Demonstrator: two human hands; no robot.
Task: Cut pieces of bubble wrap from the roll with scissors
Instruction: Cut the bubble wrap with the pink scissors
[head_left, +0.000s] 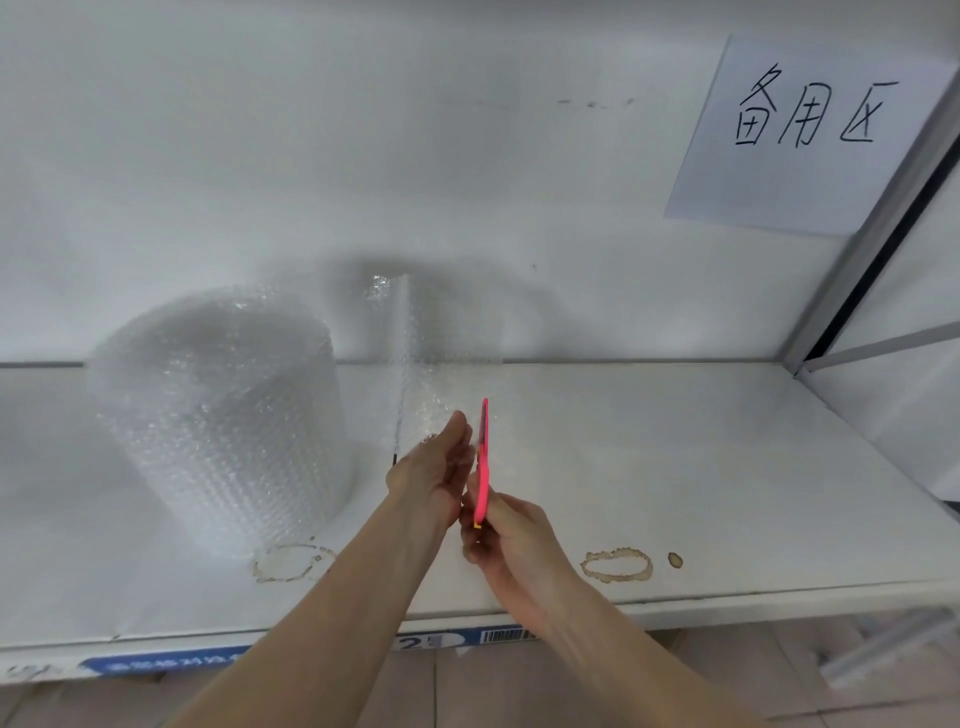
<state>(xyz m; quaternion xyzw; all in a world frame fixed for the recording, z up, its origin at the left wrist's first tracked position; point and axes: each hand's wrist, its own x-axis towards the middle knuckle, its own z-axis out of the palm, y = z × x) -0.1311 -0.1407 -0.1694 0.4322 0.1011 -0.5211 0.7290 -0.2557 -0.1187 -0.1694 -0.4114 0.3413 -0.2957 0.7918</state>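
Observation:
A big roll of clear bubble wrap (218, 421) stands upright on the white shelf (675, 467) at the left. A loose sheet of bubble wrap (441, 338) stands up from the shelf in the middle. My left hand (434, 473) holds the sheet's lower edge with extended fingers. My right hand (506, 540) grips pink-handled scissors (483, 462), which point away from me just right of the left hand. The blades are hard to make out against the wrap.
A white wall rises behind the shelf, with a handwritten paper sign (800, 135) at the upper right. A metal frame post (872, 218) bounds the shelf on the right. Brown ring stains (615, 564) mark the shelf near its front edge.

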